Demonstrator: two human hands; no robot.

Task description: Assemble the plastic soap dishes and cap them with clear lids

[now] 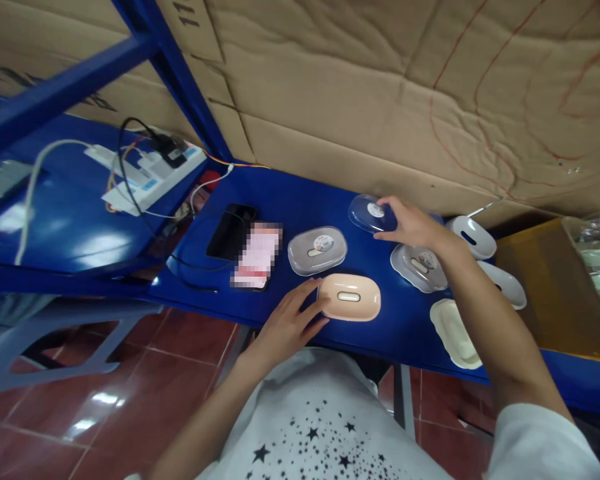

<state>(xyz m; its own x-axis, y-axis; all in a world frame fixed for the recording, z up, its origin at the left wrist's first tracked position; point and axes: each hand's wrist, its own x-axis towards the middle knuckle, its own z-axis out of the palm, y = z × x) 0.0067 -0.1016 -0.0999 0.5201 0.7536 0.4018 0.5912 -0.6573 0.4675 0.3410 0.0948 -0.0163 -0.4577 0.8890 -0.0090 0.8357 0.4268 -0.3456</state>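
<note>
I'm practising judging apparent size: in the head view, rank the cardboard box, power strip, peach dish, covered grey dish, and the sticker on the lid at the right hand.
1. Cardboard box
2. Power strip
3. Peach dish and covered grey dish: too alike to rank
4. Sticker on the clear lid

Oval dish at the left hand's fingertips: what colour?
Glossy peach; the oval dish shows best in the head view, the only one here.
</note>
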